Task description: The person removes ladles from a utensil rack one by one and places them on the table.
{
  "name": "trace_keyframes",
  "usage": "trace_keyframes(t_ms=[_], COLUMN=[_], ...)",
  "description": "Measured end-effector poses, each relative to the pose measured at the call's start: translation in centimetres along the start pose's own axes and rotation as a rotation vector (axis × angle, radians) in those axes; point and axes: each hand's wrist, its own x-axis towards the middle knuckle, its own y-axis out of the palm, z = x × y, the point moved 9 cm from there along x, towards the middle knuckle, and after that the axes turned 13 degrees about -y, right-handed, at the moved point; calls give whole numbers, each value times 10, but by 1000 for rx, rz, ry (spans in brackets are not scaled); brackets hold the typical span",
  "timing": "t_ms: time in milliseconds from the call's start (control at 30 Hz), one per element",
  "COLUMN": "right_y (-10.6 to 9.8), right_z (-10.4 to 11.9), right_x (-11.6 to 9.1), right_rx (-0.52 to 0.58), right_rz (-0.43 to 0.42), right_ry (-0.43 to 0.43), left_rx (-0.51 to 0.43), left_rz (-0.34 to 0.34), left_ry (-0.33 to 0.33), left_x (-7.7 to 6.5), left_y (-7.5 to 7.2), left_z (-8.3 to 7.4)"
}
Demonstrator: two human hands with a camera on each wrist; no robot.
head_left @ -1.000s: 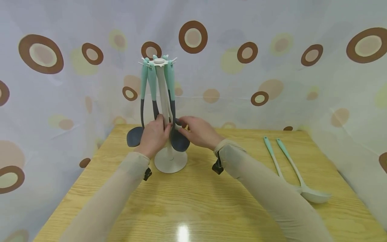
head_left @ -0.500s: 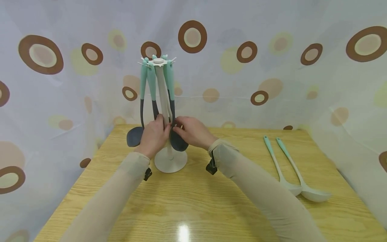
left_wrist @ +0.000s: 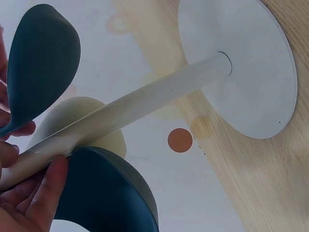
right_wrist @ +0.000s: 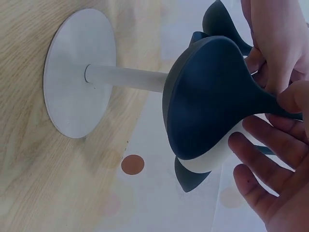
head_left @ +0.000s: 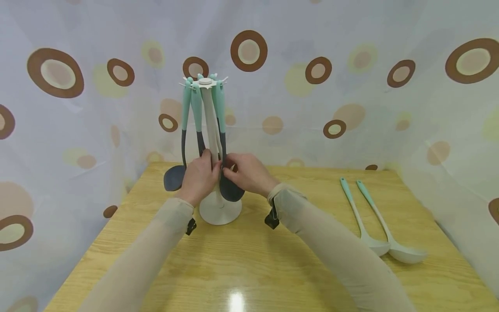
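A white utensil stand [head_left: 220, 212] bears several hanging utensils with mint handles. My left hand [head_left: 198, 177] grips the stand's pole, thumb and fingers curled round it. Beside it in the left wrist view is a broad dark bowl-shaped utensil head [left_wrist: 113, 193]. My right hand [head_left: 251, 174] pinches the neck of a dark spoon [right_wrist: 207, 101] hanging on the stand's right side. Its broad head points down at the base. Another dark utensil head [head_left: 173, 178] hangs left of my left hand. Behind the pole shows a cream utensil head [left_wrist: 72, 113], mostly hidden.
Two cream ladles [head_left: 407, 253] with mint handles lie side by side on the right of the wooden table [head_left: 249, 264]; my right sleeve partly covers the nearer one. Behind the table hangs a white curtain [head_left: 280, 99] with circle patterns.
My right hand has moved slightly left onto the dark spoon's neck, and the spoon head has shifted a little. My left hand has stayed on the pole.
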Motion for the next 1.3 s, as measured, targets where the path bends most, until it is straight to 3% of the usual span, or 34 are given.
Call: trace_keyframes(t_ms=[433, 600, 733, 1300], right_y=[-4, -3, -3, -17], right_z=[0, 2, 7, 15], right_x=[-9, -11, -14, -28], right_rx=[160, 222, 250, 307], right_rz=[-70, -46, -21, -87], right_ry=[-29, -51, -59, -101], left_rx=[-10, -18, -6, -7], left_rz=[-2, -7, -9, 4], left_ry=[9, 16, 13, 0], left_x=[-2, -3, -3, -2], left_y=[1, 0, 1, 1], left_z=[-1, -1, 0, 1])
